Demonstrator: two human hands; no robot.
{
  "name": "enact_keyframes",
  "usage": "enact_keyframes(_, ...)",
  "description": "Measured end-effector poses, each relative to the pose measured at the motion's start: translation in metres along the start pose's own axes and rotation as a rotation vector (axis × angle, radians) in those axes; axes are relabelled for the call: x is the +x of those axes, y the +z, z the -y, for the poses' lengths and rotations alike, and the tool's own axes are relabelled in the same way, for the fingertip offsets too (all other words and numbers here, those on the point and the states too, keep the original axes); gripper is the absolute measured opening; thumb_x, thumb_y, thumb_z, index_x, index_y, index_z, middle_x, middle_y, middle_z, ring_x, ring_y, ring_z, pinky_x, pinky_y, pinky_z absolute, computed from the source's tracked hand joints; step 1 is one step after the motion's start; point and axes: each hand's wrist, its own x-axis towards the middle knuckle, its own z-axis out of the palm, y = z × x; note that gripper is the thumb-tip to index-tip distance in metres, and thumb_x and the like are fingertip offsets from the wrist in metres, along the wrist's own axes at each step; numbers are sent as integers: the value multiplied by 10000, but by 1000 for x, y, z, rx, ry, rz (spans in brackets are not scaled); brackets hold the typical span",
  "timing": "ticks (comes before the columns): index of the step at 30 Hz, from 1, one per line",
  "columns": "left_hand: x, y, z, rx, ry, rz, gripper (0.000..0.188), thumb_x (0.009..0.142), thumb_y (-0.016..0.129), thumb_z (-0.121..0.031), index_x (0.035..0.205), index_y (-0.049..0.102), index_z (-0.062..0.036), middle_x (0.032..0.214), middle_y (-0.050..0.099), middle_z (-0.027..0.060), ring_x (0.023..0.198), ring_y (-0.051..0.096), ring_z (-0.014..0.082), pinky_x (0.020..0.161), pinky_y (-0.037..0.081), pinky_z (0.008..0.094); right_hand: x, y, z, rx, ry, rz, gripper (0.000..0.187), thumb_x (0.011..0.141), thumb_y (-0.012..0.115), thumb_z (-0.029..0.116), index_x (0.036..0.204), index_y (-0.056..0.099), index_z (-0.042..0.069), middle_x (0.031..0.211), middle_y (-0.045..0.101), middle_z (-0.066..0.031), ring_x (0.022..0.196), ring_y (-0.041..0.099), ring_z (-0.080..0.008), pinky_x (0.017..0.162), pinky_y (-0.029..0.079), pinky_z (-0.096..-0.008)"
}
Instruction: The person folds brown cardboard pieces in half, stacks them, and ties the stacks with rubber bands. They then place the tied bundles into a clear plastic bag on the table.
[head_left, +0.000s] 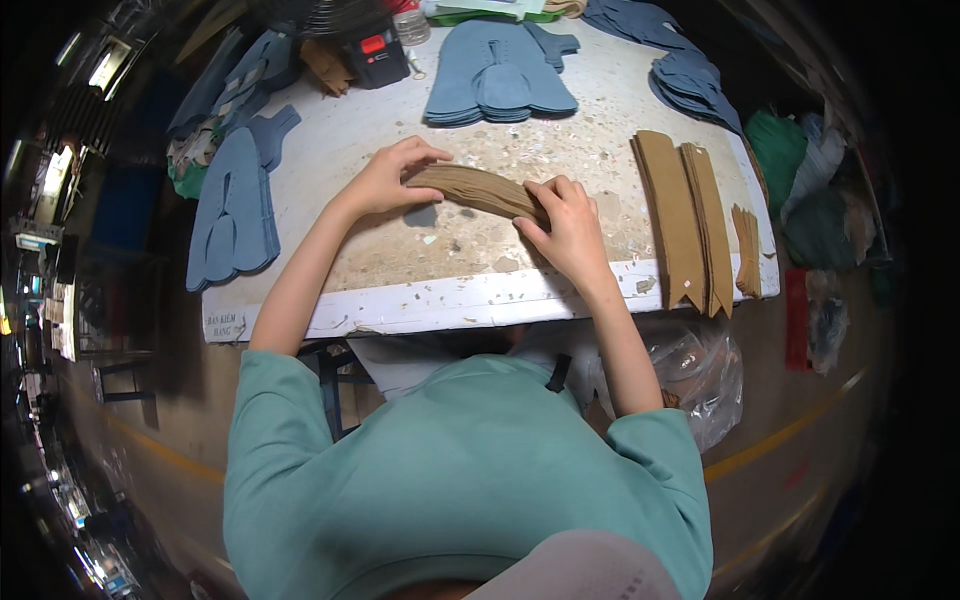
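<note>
A stack of brown leather strips (480, 188) is held between my two hands above the middle of the table, bowed slightly upward with its layered edges facing me. My left hand (398, 180) grips the left end, thumb below and fingers above. Around the right end my right hand (563, 222) is closed, its fingers partly hiding that end. To the right lie two piles of long brown strips with notched ends, a wider pile (668, 215) and a narrower pile (708, 225). Beside them is a small bundle of short brown strips (746, 250).
Blue-grey cut pieces lie in a stack (500, 75) at the far middle, a stack (235, 205) at the left and a pile (690, 85) at the far right. A black box with a red part (378, 55) stands far left. Scraps dot the white table (440, 312).
</note>
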Motion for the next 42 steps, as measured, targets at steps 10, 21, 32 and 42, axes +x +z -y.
enact_keyframes(10, -1, 22, 1, 162, 163, -159, 417, 686, 797, -211, 1051, 636, -91, 1029, 597, 71, 993, 582, 246, 882, 459, 346, 32, 5, 11, -68, -182, 76, 572, 705, 764, 228, 1217, 573, 59, 1065, 555, -120, 1078, 521, -293, 921, 390, -439)
enact_keyframes(21, -2, -35, -3, -1100, -66, -513, 564, 783, 763, -369, 1215, 559, -69, 1110, 611, 60, 992, 589, 167, 905, 450, 290, 118, 12, 78, 1023, 144, 376, 378, 843, 709, 263, 1096, 628, -6, 906, 676, -85, 776, 651, -140, 695, 525, -273)
enact_keyframes(32, 5, 30, 2, -1745, -55, -293, 496, 865, 607, -526, 1143, 565, -117, 1391, 469, 108, 1304, 430, 218, 1062, 422, 348, 99, 50, 92, 1548, 597, 443, 279, 932, 588, 263, 995, 621, -7, 870, 666, -76, 699, 646, -125, 642, 544, -242)
enact_keyframes(42, 1, 14, 0, -1596, -259, -343, 360, 960, 521, -389, 1105, 546, -60, 1128, 613, 105, 1088, 603, 205, 967, 496, 373, 127, 20, 54, 584, 96, 22, 203, 888, 635, 205, 941, 722, 30, 768, 706, -43, 686, 623, -54, 613, 475, -215)
